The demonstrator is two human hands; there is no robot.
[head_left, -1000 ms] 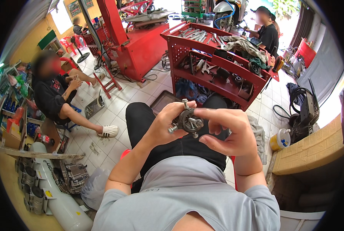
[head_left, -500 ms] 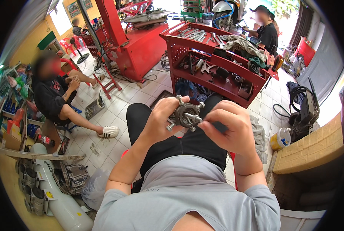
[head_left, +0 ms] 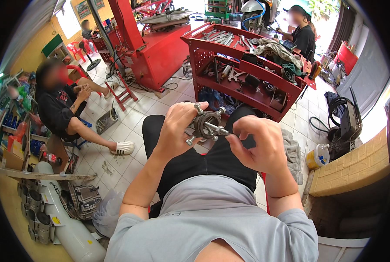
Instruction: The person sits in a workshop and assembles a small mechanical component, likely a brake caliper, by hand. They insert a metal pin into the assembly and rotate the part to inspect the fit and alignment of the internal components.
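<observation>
In front of my lap, my left hand is closed around the side of a dark round metal part, a ring with several silver bolts sticking outward. Another, longer bolt rises from its centre toward my right hand. The thumb and curled index finger of that hand meet at the tip of the centre bolt, while its other fingers are bent. My left palm hides part of the ring's near left side.
Ahead stands a red tool cart with wrenches and rags on top. A person sits at the left; another person is behind the cart. To the right are a white bucket and a black hose.
The round part has tilted and moved slightly left, so its centre bolt points more to the right. My right thumb and index finger have spread a little.
</observation>
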